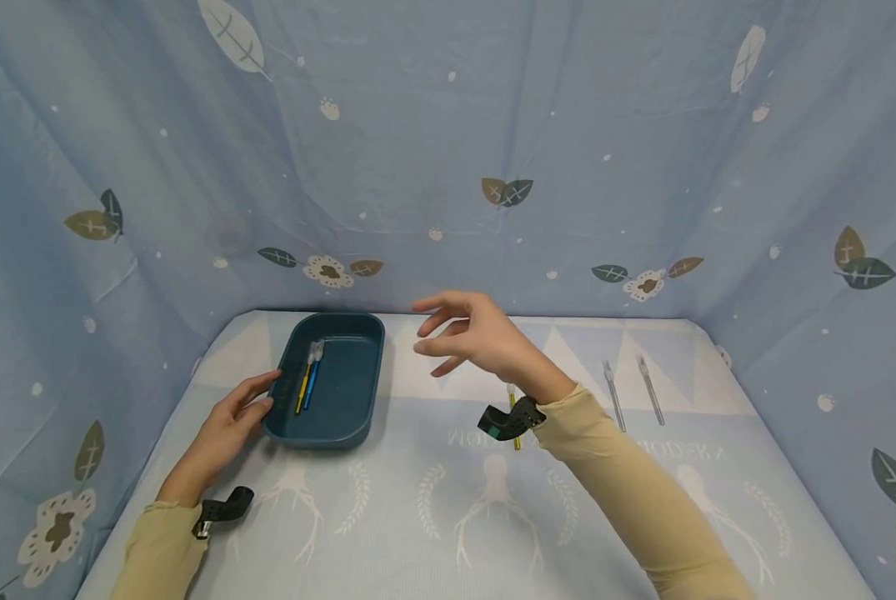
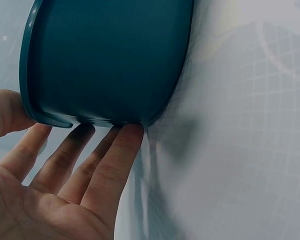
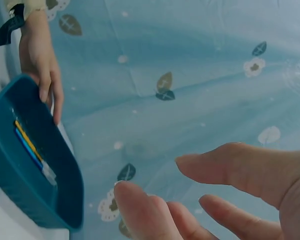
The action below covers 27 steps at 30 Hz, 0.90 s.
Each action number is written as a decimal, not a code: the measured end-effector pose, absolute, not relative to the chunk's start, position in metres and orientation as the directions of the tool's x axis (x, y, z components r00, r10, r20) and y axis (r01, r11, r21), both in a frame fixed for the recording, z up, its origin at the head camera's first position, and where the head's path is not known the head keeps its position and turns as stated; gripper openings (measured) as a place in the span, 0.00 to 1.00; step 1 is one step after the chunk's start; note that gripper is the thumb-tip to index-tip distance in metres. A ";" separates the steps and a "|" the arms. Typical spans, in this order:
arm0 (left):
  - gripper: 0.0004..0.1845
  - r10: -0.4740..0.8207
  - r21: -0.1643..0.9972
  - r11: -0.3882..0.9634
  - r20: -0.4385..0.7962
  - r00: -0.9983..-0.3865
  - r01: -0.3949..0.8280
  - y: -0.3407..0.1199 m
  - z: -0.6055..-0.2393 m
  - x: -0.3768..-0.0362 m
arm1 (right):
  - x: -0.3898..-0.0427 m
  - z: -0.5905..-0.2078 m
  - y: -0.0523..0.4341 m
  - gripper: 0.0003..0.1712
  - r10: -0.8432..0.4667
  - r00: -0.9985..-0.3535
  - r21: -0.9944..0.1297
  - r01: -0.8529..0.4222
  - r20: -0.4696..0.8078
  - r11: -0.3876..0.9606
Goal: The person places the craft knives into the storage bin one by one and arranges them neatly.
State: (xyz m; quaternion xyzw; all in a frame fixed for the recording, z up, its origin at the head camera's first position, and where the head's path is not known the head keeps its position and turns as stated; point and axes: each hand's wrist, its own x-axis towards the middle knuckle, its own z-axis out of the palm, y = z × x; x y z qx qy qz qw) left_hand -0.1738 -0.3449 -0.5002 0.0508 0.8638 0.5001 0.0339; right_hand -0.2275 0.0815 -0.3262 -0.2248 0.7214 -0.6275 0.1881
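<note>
A dark teal tray (image 1: 357, 383) sits at the left of the table. My left hand (image 1: 230, 421) holds its left side, thumb at the rim and fingers against the outer wall in the left wrist view. Inside lie a slim yellow tool (image 1: 302, 390) and a slim blue tool (image 1: 312, 387), pen-like with clear or whitish tips. Right of the tray, my right hand (image 1: 478, 337) is raised above the table, fingers loosely bent and apart, nothing between them. Another yellow tool (image 1: 517, 442) lies under the right wrist, partly hidden by it.
Two slim silver tools (image 1: 614, 396) lie on the right side of the table, beyond the right forearm. A pale patterned cloth covers the table (image 1: 417, 500). Blue printed curtains (image 1: 432, 150) close off the back and sides.
</note>
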 end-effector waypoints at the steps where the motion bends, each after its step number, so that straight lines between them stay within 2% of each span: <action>1: 0.31 0.121 0.867 0.496 -0.008 -0.993 0.054 -0.345 -0.500 -0.174 | -0.227 -0.327 0.085 0.31 -0.556 -0.831 -0.990 -0.086 0.008 0.115; 19: 0.31 0.126 0.867 0.495 -0.007 -0.992 0.056 -0.345 -0.497 -0.176 | -0.217 -0.344 0.142 0.32 -0.451 -0.892 -0.981 -0.072 -0.016 0.178; 27: 0.31 0.129 0.875 0.481 -0.003 -0.992 0.060 -0.345 -0.497 -0.174 | -0.217 -0.359 0.165 0.32 -0.383 -0.923 -0.961 -0.074 -0.035 0.267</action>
